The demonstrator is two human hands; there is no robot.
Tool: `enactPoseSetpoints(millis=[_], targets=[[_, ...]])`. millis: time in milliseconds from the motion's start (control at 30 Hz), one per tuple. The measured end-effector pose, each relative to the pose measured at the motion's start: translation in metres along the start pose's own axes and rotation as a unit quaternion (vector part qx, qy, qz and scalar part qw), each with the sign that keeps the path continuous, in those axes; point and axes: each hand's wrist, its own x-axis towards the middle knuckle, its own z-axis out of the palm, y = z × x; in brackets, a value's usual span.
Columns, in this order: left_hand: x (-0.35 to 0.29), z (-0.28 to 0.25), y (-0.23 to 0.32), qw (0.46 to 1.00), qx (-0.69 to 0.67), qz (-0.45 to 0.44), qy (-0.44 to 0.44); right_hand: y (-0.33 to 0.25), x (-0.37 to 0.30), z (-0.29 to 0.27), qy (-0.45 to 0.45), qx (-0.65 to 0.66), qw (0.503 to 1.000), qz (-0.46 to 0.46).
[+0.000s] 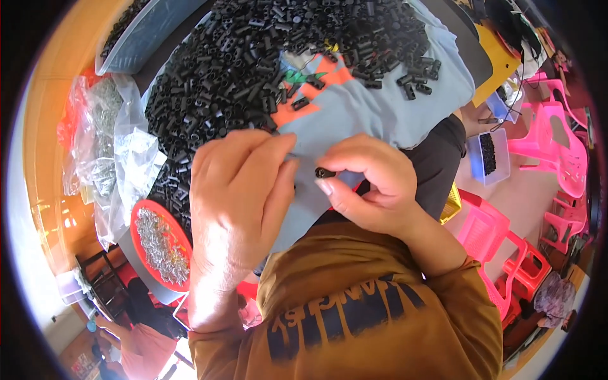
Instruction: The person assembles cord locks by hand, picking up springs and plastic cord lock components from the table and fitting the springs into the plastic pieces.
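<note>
Between the thumb and index finger of my right hand point(375, 180) is a small black tubular plastic part point(325, 172), its end facing my left hand. My left hand point(240, 190) is beside it, fingers bent and drawn together, their tips turned away; anything they pinch is hidden. Both hands are above a light blue cloth point(367, 120) with an orange and green print. Beyond them spreads a large heap of similar black parts point(215, 82), reaching down past my left hand's outer side. A red oval tray point(180, 239) of thin silvery metal pieces point(155, 247) stands left of my left wrist.
Clear plastic bags point(136, 155) sit at the left, below a bluish tub point(142, 39). On the right floor are a translucent bin point(501, 149) with black parts, a yellow basket point(451, 204) and pink chairs point(484, 231). Another person point(149, 351) is at lower left.
</note>
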Motion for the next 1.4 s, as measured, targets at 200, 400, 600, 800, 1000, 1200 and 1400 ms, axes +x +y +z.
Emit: enactPoseSetpoints(millis=[200,400,600,800,1000,1200,1400], targets=[[0.048,0.008,-0.009,0.991,0.126,0.029,-0.039,0.004,0.0,-0.003,-0.022,0.015,1.0,-0.012],[0.062,0.015,-0.019,0.989,0.136,0.02,-0.06,0.01,-0.002,-0.001,-0.004,0.031,0.999,-0.035],[0.065,0.027,-0.015,0.97,0.229,0.048,-0.07,0.012,-0.003,-0.002,0.011,0.045,0.998,-0.048],[0.065,0.028,-0.014,0.972,0.218,0.046,-0.079,0.008,-0.004,-0.003,0.011,0.06,0.998,-0.018],[0.04,0.016,0.001,0.982,-0.104,-0.16,0.019,0.004,0.0,-0.011,-0.033,0.08,0.996,0.032],[-0.01,-0.009,0.016,0.836,-0.51,-0.199,0.043,-0.021,0.001,-0.003,-0.019,0.188,0.973,0.129],[-0.039,0.001,0.015,0.777,-0.601,-0.168,0.079,-0.044,-0.005,0.009,-0.071,0.288,0.93,0.216]])
